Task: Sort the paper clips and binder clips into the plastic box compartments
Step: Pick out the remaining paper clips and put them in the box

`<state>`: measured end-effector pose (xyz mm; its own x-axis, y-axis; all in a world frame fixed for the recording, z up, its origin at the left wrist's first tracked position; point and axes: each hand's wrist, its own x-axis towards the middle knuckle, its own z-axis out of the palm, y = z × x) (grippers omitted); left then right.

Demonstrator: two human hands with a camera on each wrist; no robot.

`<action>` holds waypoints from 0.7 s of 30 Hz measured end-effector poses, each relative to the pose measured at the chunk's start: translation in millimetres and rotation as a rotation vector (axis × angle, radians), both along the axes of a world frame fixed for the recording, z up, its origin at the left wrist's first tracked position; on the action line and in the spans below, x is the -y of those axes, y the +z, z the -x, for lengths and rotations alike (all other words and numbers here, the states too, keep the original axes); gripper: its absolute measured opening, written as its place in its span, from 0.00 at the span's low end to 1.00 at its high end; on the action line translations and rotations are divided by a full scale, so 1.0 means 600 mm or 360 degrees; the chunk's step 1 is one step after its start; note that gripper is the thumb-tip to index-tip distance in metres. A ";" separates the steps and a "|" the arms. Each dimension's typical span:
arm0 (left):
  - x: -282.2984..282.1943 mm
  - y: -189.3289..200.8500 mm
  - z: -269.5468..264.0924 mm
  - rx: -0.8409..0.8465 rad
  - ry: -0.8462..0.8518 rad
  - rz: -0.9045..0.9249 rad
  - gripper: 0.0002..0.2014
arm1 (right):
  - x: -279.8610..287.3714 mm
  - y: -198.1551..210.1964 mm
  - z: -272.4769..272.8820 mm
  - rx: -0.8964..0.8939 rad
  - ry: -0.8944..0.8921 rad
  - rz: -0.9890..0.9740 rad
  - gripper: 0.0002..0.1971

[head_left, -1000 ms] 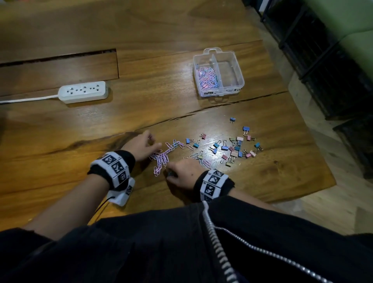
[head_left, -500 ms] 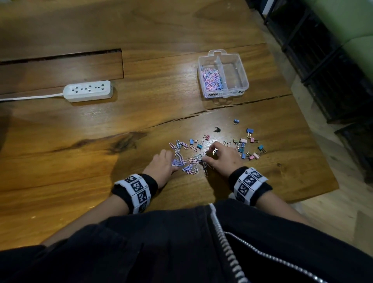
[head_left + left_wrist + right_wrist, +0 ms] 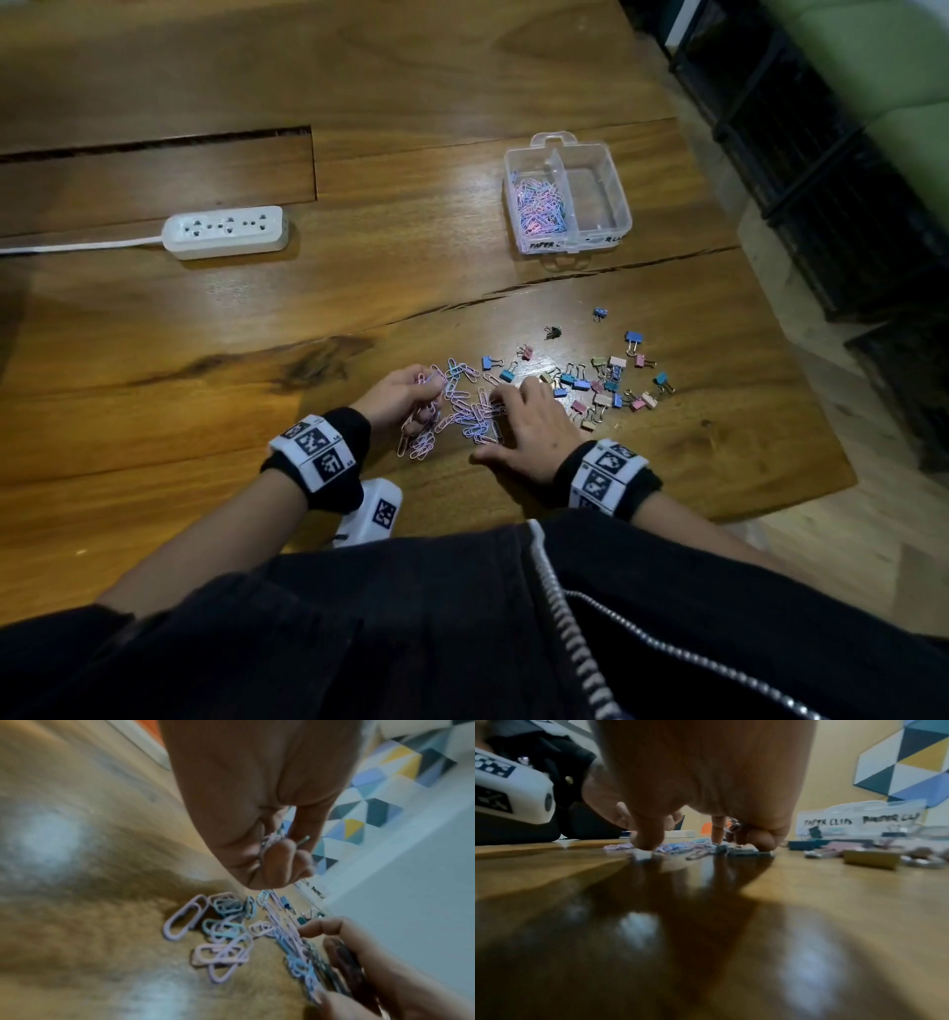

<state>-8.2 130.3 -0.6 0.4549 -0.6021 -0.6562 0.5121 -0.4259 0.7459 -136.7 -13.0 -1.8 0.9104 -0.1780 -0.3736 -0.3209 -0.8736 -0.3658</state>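
Pastel paper clips (image 3: 464,406) lie heaped between both hands on a glossy wooden table (image 3: 154,329). Left hand (image 3: 398,394) has its fingers curled round a small bunch of clips, seen pinched in its fist in the left wrist view (image 3: 273,839); more clips hang and trail below it toward the table edge. Right hand (image 3: 529,429) lies low over the heap, thumb spread out to the side, fingertips (image 3: 644,843) pressed down on the clips; whether it has any pinched I cannot tell.

Just right of the heap, binder clips (image 3: 603,383) in blue, pink and cream are scattered, with one dark one (image 3: 552,332) apart on the box side of the scatter.

Beyond the heap and somewhat right stands the clear plastic box (image 3: 611,169), open, with a divider down the middle. Its left compartment holds a pile of paper clips (image 3: 539,205); the right one looks bare. Handwritten labels on its near wall read "PAPER CLIPS" (image 3: 829,821) and, partly cut off, "BINDER CL".

Far left of the box sits a white power strip (image 3: 226,232), its cord running off the left side. Both wrists wear black bands with white square-pattern tags (image 3: 316,449). Right of the table are pale floor (image 3: 873,524) and dark furniture; a wall panel (image 3: 906,754) of blue, yellow, white and dark triangles shows in the wrist views.
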 end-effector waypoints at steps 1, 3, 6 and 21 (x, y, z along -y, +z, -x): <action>0.002 0.003 -0.003 -0.0098 0.0082 0.0056 0.08 | -0.005 -0.005 -0.005 0.0026 -0.0003 0.0026 0.34; 0.007 0.004 -0.008 -0.0234 0.0209 0.0147 0.09 | -0.013 -0.013 -0.013 0.0077 -0.0028 0.0026 0.27; 0.020 0.008 -0.012 -0.0398 0.0354 0.0208 0.12 | -0.016 -0.015 -0.016 0.0138 0.0006 -0.0010 0.15; 0.074 -0.006 -0.009 0.1703 -0.1029 -0.0886 0.16 | 0.059 0.046 0.008 0.0266 -0.1262 -0.1753 0.11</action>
